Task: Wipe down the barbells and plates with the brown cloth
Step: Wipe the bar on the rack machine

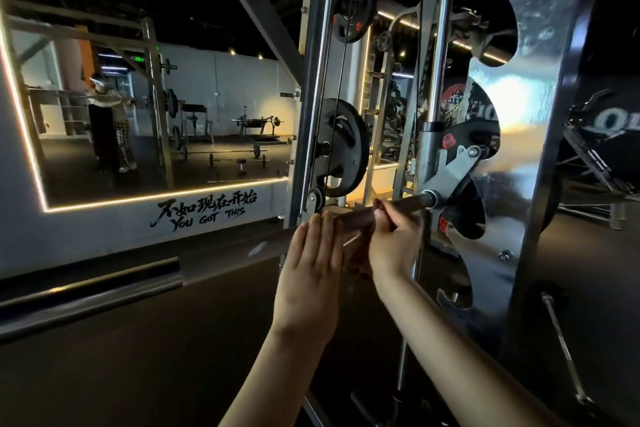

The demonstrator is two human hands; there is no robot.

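Observation:
The barbell [104, 291] of a rack machine runs from the lower left up to a hook at the right, where its bare end [414, 200] shows. A brown cloth [356, 217] is wrapped over the bar between my hands. My left hand [311, 270] lies flat against the bar, and its straight fingers press the cloth's left part. My right hand [391, 239] grips the cloth around the bar, thumb on top. Beyond the bar, two black plates hang on pegs of the upright, one level with my hands [341, 146] and one high up [353, 7].
A shiny notched steel upright [540, 121] stands close on the right, with the bar's hook [453, 163] on its guide rod. Cables and a pulley [317, 198] run just behind the bar. A wall mirror [156, 114] at the left reflects the gym floor.

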